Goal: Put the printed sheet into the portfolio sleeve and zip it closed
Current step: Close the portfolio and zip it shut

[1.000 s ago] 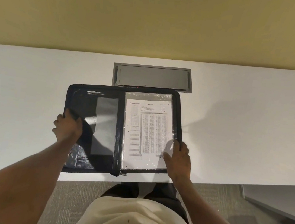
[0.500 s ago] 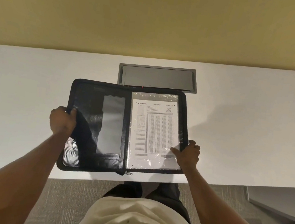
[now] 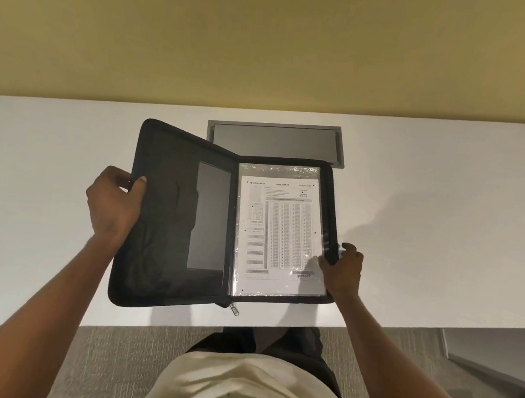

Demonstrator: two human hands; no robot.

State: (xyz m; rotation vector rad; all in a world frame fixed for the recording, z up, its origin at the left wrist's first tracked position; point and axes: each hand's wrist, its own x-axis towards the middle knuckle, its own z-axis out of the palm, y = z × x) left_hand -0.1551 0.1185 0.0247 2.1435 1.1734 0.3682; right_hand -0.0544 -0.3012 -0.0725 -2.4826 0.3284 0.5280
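A black zip portfolio [image 3: 167, 220] lies open on the white desk [image 3: 39, 222]. Its left cover is raised off the desk and tilted inward. My left hand [image 3: 113, 203] grips that cover's outer edge, thumb on the inside. The printed sheet [image 3: 278, 233] sits inside the clear plastic sleeve on the right half. My right hand [image 3: 341, 266] holds the right half's outer edge, thumb pressing on the sleeve. The metal zip pull [image 3: 234, 309] hangs at the bottom of the spine. A grey pocket panel [image 3: 209, 217] shows on the left cover's inner face.
A grey cable hatch [image 3: 277, 141] is set into the desk just behind the portfolio. A yellow wall rises behind the desk. The desk's front edge runs just below the portfolio, with grey carpet and my legs beneath.
My left hand has lifted the left cover up from flat and swung it inward. My right hand slid from the sheet to the portfolio's right edge and stays there.
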